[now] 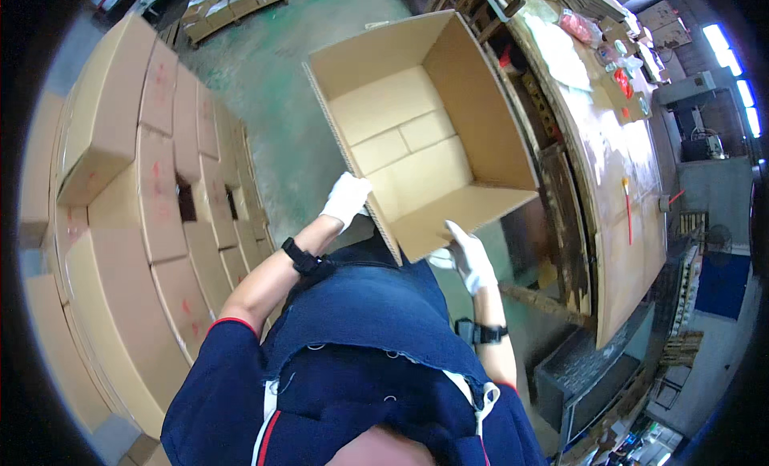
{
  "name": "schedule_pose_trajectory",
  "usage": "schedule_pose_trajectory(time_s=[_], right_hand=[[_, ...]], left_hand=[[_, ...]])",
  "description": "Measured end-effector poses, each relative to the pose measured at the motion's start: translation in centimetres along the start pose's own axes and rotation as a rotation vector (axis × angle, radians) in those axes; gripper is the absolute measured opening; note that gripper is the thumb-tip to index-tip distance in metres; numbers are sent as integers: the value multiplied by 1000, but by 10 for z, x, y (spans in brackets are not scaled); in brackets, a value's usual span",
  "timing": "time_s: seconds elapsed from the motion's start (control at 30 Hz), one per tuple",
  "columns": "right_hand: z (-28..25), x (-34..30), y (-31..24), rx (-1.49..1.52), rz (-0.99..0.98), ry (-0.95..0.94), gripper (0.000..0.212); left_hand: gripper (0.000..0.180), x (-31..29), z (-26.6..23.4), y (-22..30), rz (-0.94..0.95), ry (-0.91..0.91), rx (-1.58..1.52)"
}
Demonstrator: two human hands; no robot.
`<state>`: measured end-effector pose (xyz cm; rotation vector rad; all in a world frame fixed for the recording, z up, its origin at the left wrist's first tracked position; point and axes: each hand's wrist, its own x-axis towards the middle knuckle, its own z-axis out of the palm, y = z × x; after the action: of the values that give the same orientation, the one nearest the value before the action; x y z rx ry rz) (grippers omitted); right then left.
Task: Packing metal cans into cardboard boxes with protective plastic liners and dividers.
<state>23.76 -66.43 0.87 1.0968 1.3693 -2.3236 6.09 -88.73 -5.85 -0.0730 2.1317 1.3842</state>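
An open, empty cardboard box (483, 97) is held tilted in front of me, its inside and the seams of its bottom facing me. My left hand (348, 200), in a white glove, is closed on the box's left wall near its close corner. My right hand (474, 266), also gloved in white, grips the near wall's edge, thumb on the inner face and fingers below the edge. The fingers behind the cardboard are partly hidden on both sides.
Stacked closed cartons (160, 201) stand at the left. On the right, a long worktable (617, 258) holds a red-handled brush (628, 213), plastic bags and small items. A low pallet of cartons (232, 9) sits at the far left on the green floor (284, 121).
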Motion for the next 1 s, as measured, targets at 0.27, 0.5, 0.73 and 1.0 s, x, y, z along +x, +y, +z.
schedule_pose_trajectory(time_s=[0.27,0.5,0.73,1.0], right_hand=[[16,255,-154,111,37,-128,37],[44,440,-281,67,42,74,34],[16,559,-298,-242,-87,570,15],[-18,597,-276,-908,-133,823,37]], left_hand=[[50,154,-64,168,197,25,-25],[46,257,-213,144,237,-47,587],[48,384,-372,124,-255,-97,766],[45,610,-452,278,81,-135,860]])
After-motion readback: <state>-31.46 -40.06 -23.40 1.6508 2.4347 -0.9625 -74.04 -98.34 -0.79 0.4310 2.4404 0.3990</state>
